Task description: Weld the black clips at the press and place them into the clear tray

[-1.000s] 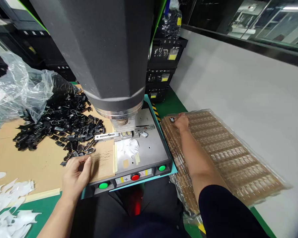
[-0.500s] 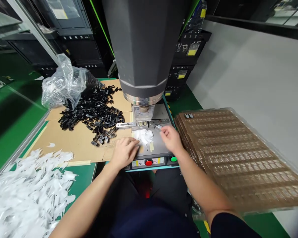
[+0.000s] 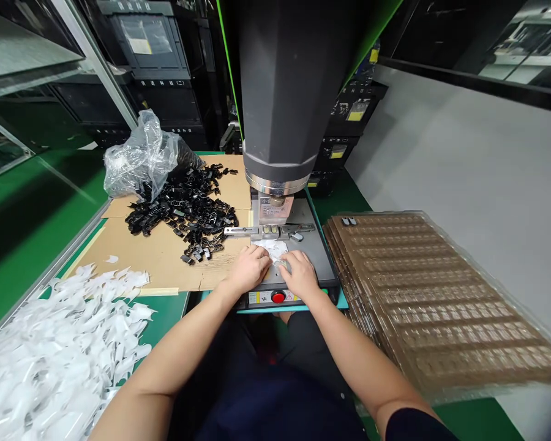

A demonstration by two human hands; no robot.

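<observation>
the left hand [image 3: 250, 268] and right hand [image 3: 299, 274] are just beyond the red button [image 3: 278, 297], fingers bent, whether clamped on anything i cannot tell; white pieces [image 3: 272, 245] lie farther beyond that button.

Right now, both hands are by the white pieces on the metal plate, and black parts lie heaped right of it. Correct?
No: the head view shows the black parts heaped left of the metal plate; left hand and right hand are by the white pieces on it.
</observation>
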